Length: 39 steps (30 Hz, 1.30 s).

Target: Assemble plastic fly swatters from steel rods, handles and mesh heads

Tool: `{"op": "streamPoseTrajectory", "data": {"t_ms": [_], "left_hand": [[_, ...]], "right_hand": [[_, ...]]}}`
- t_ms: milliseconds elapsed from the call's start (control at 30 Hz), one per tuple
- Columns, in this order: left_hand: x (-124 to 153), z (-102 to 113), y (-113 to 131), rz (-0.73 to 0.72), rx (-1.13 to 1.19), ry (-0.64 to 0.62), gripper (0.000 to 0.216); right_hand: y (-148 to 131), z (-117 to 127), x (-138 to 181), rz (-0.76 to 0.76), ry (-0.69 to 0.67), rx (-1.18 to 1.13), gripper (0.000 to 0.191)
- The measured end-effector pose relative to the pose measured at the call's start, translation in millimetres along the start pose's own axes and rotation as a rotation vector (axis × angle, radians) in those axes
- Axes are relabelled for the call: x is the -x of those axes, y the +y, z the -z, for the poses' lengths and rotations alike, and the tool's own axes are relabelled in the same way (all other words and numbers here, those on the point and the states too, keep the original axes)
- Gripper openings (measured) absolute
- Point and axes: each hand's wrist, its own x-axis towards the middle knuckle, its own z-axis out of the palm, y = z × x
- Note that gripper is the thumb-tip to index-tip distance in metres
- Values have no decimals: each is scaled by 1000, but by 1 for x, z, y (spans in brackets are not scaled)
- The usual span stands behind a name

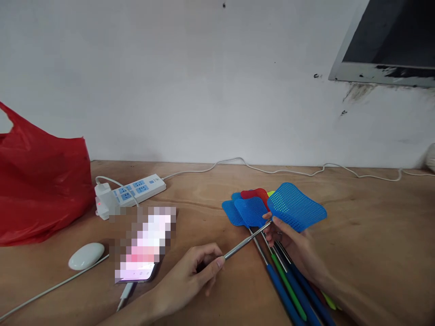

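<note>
My right hand [292, 246] pinches the neck of a blue fly swatter [297, 206], whose mesh head is lifted over the table. Its thin metal rod [244, 242] runs down-left to my left hand [190, 276], which is closed round the rod's end. Under the lifted head lies a pile of fly swatters [249, 206] with blue, red and green heads. Their blue, green and yellow handles [288, 285] fan toward the near right edge beneath my right wrist.
A red plastic bag [37, 190] stands at the far left. A white power strip [136, 190] with a plugged charger, a white oval object [86, 256], a phone [144, 253] on a cable and a white cord [288, 171] along the wall lie on the wooden table [374, 226].
</note>
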Motion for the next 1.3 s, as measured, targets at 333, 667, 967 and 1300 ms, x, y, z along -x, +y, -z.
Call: {"op": "streamPoseTrajectory", "data": {"t_ms": [333,667,967,1300], "left_hand": [[3,3,5,122,-88,-18,48],[4,-2,-1,-62,-276,100,45],[5,-3,-1,3,-342,121,43],[3,-5,-3,-9,-340,114,47]], "right_hand": [[-1,15,-12,1,265,-161,33],[7,-1,3,-23,-2,92,38],[11,3,4,-16,-52,161,39],[14,-1,5,-19,-124,143,49]]}}
